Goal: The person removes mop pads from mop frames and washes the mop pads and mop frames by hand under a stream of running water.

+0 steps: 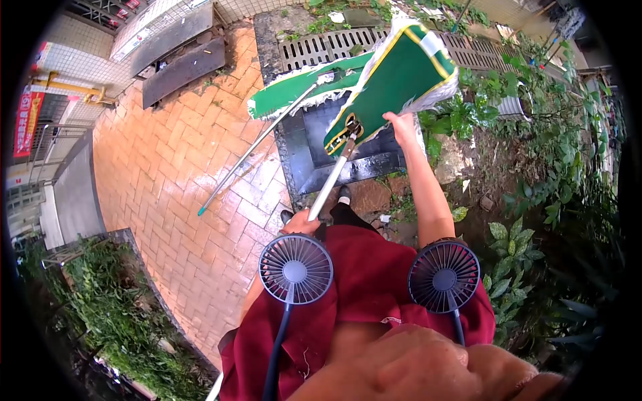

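A flat mop with a green, yellow-edged head (394, 83) and white fringe is raised in front of me. My left hand (301, 224) is closed around its pale pole (329, 180), close to my body. At the head's right edge, my right hand (402, 127) pinches the green backing, with some fingers hidden behind it. A dark hinge (352, 127) joins pole and head. Behind it, a second flat mop's green head (287, 92) lies across the rim of a dark basin (354, 167). Its thin metal handle (257, 140) slants down over the bricks.
Wet orange paving (174, 174) spreads to the left. A slotted drain grate (328, 48) runs behind the basin. Dark boards (184, 70) stand at the upper left. Plants (515, 247) crowd the right side. Two small fans (295, 271) hang before my chest.
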A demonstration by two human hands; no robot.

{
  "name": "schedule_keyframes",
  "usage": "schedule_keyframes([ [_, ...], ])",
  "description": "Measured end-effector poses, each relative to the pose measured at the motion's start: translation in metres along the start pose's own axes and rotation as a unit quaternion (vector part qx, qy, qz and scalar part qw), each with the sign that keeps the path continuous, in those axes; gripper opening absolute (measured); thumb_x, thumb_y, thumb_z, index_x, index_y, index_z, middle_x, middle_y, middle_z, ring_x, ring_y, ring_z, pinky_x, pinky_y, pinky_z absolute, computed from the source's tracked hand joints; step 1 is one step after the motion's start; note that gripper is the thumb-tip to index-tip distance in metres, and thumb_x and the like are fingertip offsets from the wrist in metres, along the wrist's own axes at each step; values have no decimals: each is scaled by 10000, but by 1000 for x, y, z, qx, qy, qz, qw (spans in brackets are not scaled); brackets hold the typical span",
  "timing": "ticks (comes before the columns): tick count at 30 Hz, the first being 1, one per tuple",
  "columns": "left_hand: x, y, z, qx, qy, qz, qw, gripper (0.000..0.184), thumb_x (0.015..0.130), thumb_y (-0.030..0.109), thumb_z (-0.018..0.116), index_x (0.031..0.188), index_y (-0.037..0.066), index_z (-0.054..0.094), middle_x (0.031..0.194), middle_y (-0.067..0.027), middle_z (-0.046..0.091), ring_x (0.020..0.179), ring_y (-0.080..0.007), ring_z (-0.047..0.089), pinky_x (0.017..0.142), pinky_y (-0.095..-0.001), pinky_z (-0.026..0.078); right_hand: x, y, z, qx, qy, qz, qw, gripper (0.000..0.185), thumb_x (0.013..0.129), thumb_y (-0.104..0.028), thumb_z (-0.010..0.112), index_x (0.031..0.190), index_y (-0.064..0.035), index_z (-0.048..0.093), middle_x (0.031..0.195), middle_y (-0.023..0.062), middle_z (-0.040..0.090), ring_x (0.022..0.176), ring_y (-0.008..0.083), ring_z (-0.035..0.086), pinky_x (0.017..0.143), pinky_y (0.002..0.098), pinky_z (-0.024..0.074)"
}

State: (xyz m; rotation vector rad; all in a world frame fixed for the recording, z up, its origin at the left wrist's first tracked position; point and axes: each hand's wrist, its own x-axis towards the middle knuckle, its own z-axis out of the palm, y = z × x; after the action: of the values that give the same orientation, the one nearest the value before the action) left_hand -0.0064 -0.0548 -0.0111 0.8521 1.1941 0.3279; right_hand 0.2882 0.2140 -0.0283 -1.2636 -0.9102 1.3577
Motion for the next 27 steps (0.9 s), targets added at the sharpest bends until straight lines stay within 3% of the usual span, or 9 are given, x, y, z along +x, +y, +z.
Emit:
schedule_keyframes([
  [4,27,-28,-11,5,9,-115,993,145,721,157,566,777,29,528,534,-49,503,402,-138,487,366,-286,401,-7,28,-25,-64,-29,110,991,370,671,19,629,1036,15,565,984,72,604,878,162,571,791,286,445],
  [7,43,-50,-14,6,21,-165,986,157,719,145,552,755,-4,517,525,-53,499,383,-144,479,344,-285,389,-11,1,-38,44,-29,82,995,398,684,5,625,1076,-7,553,999,52,607,881,141,563,824,281,433],
  [8,47,-54,-16,-13,17,-167,986,162,721,144,545,736,-13,507,519,-54,494,385,-145,478,347,-289,384,-11,-10,-43,-30,-122,75,989,593,665,-17,643,1229,-53,464,1209,90,512,1083,175,493,905,309,399],
  [11,47,-67,-16,-1,23,-185,982,151,722,146,545,718,-1,508,520,-47,496,396,-147,481,359,-290,385,-25,-42,-36,-29,-128,42,991,814,643,-37,657,1369,-117,297,1403,112,296,1283,212,303,1001,354,313],
  [13,39,-71,-16,7,19,-158,987,167,733,175,551,700,16,512,532,-52,507,414,-141,489,388,-289,394,-19,-88,-16,-244,-276,28,929,951,635,-76,671,1423,-162,146,1474,120,90,1361,213,104,1063,375,198],
  [15,36,-84,-14,40,24,-139,989,186,739,194,557,693,20,509,544,-57,515,423,-134,495,400,-288,395,-16,-98,10,-313,-345,5,885,867,700,-209,689,1411,-150,195,1456,96,186,1345,248,161,1074,336,173],
  [20,17,-119,-11,19,25,-142,989,229,752,232,581,766,6,549,603,-60,543,523,-147,541,480,-283,433,-5,-34,51,-366,-257,-46,893,525,738,-209,638,1229,-109,482,1158,141,561,1086,245,533,925,304,396],
  [25,-11,-131,-10,10,28,-114,993,232,759,233,581,799,6,550,626,-53,547,543,-141,538,496,-280,435,-42,-29,61,-390,-218,-100,889,424,741,-193,630,1147,-108,540,1070,124,602,1012,273,570,877,329,436],
  [27,-16,-135,-8,3,30,-102,994,235,761,233,581,812,6,551,635,-51,548,551,-139,537,502,-279,436,-55,-26,63,-384,-220,-72,894,391,761,-87,627,1140,-61,531,1026,87,606,975,177,564,861,285,424],
])
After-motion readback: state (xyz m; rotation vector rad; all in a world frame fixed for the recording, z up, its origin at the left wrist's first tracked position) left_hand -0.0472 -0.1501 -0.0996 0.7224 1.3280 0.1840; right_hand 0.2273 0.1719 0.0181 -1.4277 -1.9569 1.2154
